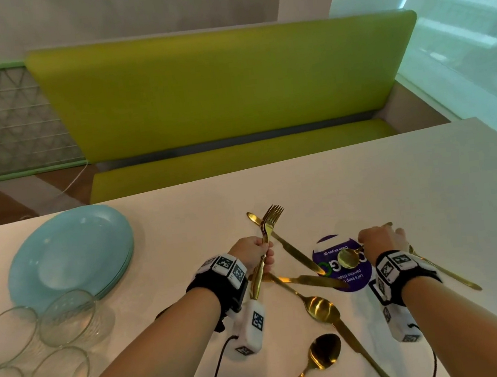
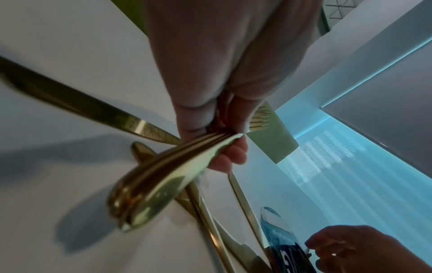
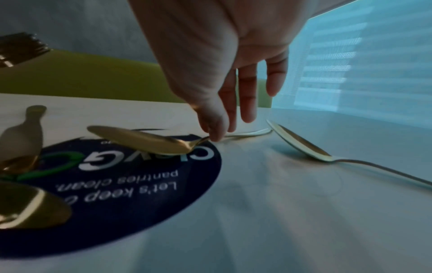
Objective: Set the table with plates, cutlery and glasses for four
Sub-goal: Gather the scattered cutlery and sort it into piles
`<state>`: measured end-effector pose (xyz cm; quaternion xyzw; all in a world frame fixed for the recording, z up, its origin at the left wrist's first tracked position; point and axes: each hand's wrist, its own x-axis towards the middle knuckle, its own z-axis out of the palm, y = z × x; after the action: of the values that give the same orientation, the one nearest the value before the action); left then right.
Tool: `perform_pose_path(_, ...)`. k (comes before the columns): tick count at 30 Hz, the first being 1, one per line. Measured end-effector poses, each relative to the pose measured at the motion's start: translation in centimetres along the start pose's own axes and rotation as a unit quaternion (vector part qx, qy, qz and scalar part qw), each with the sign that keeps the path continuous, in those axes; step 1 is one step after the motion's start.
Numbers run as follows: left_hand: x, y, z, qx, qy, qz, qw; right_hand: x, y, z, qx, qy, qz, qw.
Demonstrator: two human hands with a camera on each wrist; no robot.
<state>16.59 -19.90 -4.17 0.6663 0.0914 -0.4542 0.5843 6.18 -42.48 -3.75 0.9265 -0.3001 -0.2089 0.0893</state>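
Left grip (image 1: 257, 254) clamped round gold forks (image 1: 269, 225), bundled for dealing out | right grip (image 1: 381, 239) pinching spoon (image 1: 348, 258) neck, lifting it off tabletop (image 1: 397, 185)

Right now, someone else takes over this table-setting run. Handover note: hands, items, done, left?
Left hand grips a bundle of gold forks, tines up.
Right hand pinches the handle of a gold spoon over the round dark-blue sticker.
Gold knives and other gold spoons lie loose on the white table.
Stacked pale-blue plates and four clear glasses sit far left.
Done: forks gathered. Left: every place setting.
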Motion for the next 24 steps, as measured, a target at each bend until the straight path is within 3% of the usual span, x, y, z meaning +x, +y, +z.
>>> perform_pose_path(9,0.9,-0.1,1.0,-0.027,-0.016,-0.018,0.999,1.5,1.1,1.1,0.025,0.029,-0.081,0.996)
perform_pose_path(14,0.9,-0.2,0.8,-0.034,-0.009,-0.013,0.999,2.2,0.9,1.4,0.085,0.013,-0.112,0.99)
perform_pose_path(18,0.8,-0.1,0.7,-0.035,0.0,-0.001,0.999,2.3,-0.3,0.8,0.144,0.046,-0.116,0.982)
perform_pose_path(22,0.6,-0.1,0.7,-0.033,0.01,0.017,0.999,1.7,-2.6,-1.8,0.263,0.169,-0.127,0.941)
perform_pose_path(24,0.5,0.0,0.7,-0.033,0.008,0.028,0.999,1.0,-3.8,-3.8,0.36,0.183,-0.101,0.909)
